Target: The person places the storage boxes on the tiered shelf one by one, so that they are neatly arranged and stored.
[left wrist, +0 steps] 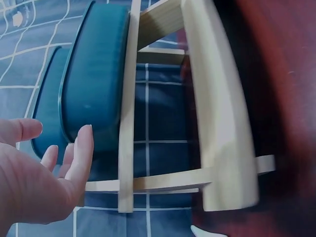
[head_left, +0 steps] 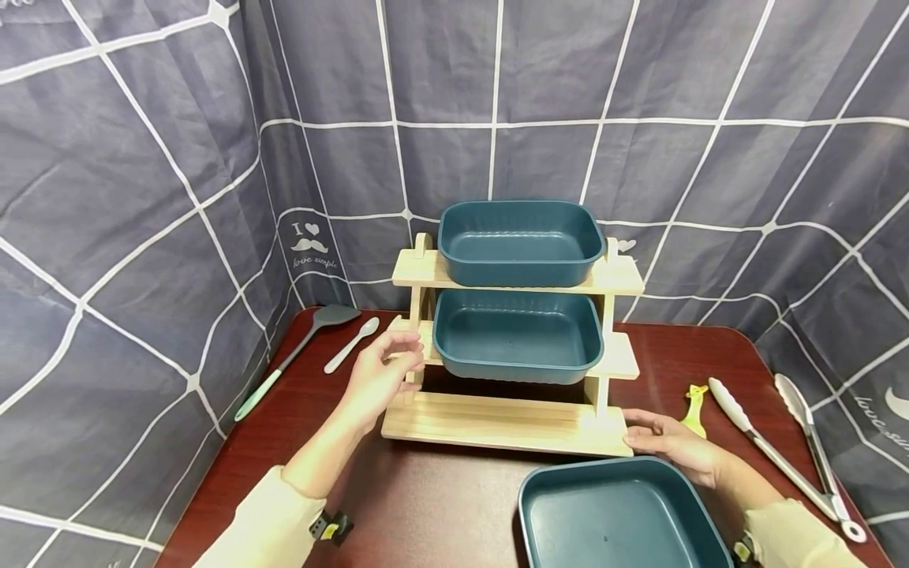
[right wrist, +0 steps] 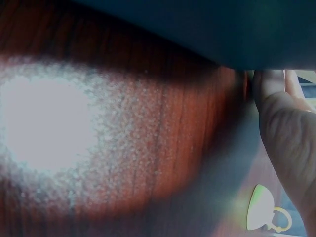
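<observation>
A three-tier wooden rack [head_left: 490, 422] stands on the table. One blue-green rectangular bin [head_left: 521, 272] sits on its top shelf, and another bin [head_left: 518, 339] rests tilted forward on the middle shelf. My left hand [head_left: 376, 375] is beside the rack's left upright, fingers loosely bent and holding nothing; the left wrist view shows its palm and spread fingers near the bins. At the right end of the bottom shelf, my right hand [head_left: 671, 446] grips the corner between thumb and fingers. A third bin [head_left: 618, 513] lies on the table in front, close to that hand.
Left on the dark red table [head_left: 284, 442] lie a grey spatula [head_left: 305, 347] and a small white spoon [head_left: 353, 345]. To the right are a yellow-green giraffe-shaped item [head_left: 694, 412] and tongs [head_left: 781, 465]. A grey checked cloth [head_left: 454, 79] hangs around the back and sides.
</observation>
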`<state>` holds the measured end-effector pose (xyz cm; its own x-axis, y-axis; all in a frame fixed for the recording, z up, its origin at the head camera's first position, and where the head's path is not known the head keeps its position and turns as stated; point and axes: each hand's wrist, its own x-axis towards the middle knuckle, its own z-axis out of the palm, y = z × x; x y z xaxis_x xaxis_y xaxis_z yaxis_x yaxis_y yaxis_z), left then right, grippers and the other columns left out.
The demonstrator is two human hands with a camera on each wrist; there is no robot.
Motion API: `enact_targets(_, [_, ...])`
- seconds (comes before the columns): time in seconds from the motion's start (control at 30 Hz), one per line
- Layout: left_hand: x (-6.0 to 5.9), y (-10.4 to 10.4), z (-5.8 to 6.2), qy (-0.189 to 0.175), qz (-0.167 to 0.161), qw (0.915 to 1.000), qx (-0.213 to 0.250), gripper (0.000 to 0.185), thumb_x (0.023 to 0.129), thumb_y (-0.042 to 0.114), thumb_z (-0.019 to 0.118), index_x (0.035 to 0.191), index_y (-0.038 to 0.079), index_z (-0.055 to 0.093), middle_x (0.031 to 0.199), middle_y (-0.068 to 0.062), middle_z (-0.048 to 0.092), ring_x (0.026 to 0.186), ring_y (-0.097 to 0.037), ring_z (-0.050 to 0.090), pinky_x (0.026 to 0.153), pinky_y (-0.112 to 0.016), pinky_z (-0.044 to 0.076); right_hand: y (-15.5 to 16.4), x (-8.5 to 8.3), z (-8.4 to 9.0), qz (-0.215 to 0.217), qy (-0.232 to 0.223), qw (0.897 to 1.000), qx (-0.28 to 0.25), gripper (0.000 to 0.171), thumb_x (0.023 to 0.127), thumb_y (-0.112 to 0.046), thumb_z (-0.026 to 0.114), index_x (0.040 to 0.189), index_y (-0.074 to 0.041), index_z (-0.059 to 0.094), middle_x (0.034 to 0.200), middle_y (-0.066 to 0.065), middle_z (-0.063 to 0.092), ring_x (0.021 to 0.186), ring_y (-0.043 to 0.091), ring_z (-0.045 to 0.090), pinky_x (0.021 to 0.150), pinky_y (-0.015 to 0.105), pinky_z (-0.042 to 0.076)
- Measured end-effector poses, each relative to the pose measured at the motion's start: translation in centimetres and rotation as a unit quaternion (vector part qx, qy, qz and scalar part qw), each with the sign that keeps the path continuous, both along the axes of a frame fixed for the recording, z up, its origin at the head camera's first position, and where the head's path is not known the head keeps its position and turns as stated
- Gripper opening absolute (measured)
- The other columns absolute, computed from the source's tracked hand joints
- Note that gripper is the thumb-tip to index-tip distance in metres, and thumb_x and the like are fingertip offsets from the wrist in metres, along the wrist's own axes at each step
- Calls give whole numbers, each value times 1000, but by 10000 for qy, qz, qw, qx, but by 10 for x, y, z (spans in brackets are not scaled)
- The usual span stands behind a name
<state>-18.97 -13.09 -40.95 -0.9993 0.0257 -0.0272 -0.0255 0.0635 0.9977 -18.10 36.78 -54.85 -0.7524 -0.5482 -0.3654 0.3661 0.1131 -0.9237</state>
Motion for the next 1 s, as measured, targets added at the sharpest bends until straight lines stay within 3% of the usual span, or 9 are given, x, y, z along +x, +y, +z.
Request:
enact_targets(0.2, [31,3,-19,-107,-372,9992,-1,28,97,4,64,125,1,66,117,-20,68,91,-28,68,71,-44,63,-1,2,3,55,-10,10000,-30,59,111,-15,47,158,8,19,134,9,63,117,23,64,98,38,55])
enact_targets(0.37, [54,13,-37,-407,-959,9945,-94,33,94,3,63,127,0,63,119,-20,66,91,-28,68,70,-46,63,-1,3,5,48,2,10000,63,62,111,-17,47,158,9,17,135,10,62,118,25,63,99,39,55])
enact_targets(0.6, [78,37,-65,-815,-1610,9835,-157,36,93,6,66,128,-2,62,110,-14,67,90,-28,68,71,-50,62,-1,2,3,83,63,9999,3,59,111,-15,47,158,8,19,135,10,63,118,25,64,99,38,55])
enact_targets(0.77, [95,57,-85,-1222,-1982,9720,-307,38,88,6,67,126,3,62,104,-8,66,83,-31,70,61,-45,62,-1,2,3,33,53,10000,-13,57,111,-14,47,158,8,22,133,9,64,116,23,65,98,37,55])
enact_targets(1.0, [108,80,-94,-1545,-2380,9563,-706,50,88,20,78,135,12,62,106,-3,64,84,-22,65,54,-40,59,-1,2,2,54,79,10000,24,59,111,-14,47,157,9,20,134,8,64,117,23,64,99,37,55])
